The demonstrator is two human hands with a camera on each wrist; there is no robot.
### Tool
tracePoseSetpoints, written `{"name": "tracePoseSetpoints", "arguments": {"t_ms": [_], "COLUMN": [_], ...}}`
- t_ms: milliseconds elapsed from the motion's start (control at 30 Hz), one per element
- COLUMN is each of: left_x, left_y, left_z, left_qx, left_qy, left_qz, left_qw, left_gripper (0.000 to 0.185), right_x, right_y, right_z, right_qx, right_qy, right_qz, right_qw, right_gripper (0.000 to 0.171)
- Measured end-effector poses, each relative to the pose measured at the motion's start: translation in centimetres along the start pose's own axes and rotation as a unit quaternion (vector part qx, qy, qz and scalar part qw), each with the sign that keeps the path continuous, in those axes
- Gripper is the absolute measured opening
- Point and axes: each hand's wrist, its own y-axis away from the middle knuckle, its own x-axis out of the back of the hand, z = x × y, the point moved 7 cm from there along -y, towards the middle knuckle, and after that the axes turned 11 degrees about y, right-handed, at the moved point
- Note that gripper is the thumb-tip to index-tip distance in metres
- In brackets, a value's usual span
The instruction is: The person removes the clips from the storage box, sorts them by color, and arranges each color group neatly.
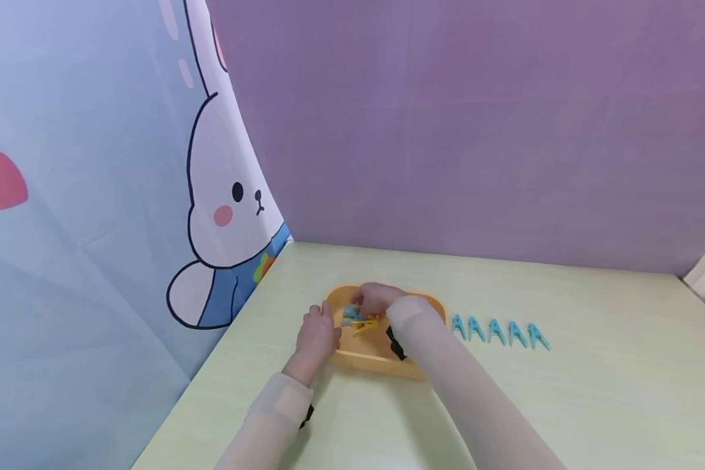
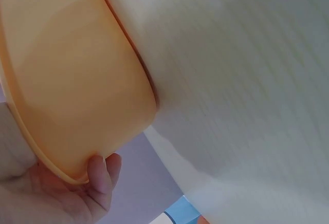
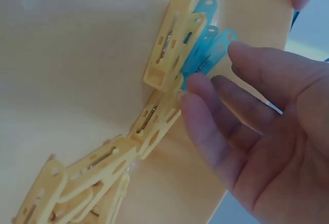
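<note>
On desk, left hand is gripping tray rim; right hand, fingers relaxed, is touching pegs.

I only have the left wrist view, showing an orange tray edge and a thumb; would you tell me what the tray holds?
Observer: Yellow clothespins and blue clothespins lie inside the tray.
Operator: Thank you. Where is the other hand?
Observer: The right hand reaches into the tray with open fingers, right beside the blue ones.
Operator: Is anything outside the tray?
Observer: Five blue pegs in a row stand on the table, to the tray's right.
</note>
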Motion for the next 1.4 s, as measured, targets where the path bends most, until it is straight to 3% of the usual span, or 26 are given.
{"name": "tracePoseSetpoints", "arguments": {"t_ms": [167,367,833,1100,1400], "left_x": [0.1,0.3,0.3,0.3,0.5], "left_y": [0.1,0.2,0.2,0.2,0.3], "left_z": [0.0,0.3,0.4,0.4,0.2], "left_qx": [0.001,-0.010,-0.010,-0.015,-0.007], "left_qy": [0.000,-0.001,0.004,-0.004,-0.001], "left_qz": [-0.001,0.007,0.006,0.005,0.001], "left_qw": [1.0000,0.9999,0.9999,0.9999,1.0000], "left_gripper": [0.063,0.062,0.063,0.064,0.064], "right_x": [-0.6,-0.6,-0.1,0.1,0.7], "right_y": [0.0,-0.2,-0.4,-0.3,-0.7], "right_z": [0.0,0.2,0.2,0.4,0.1], "right_qx": [-0.004,0.004,0.028,0.024,0.041], "right_qy": [-0.005,0.001,0.069,0.053,0.099], "right_qz": [-0.026,-0.011,0.041,0.049,0.070], "right_qw": [1.000,1.000,0.996,0.997,0.992], "right_gripper": [0.053,0.051,0.013,0.008,0.002]}}
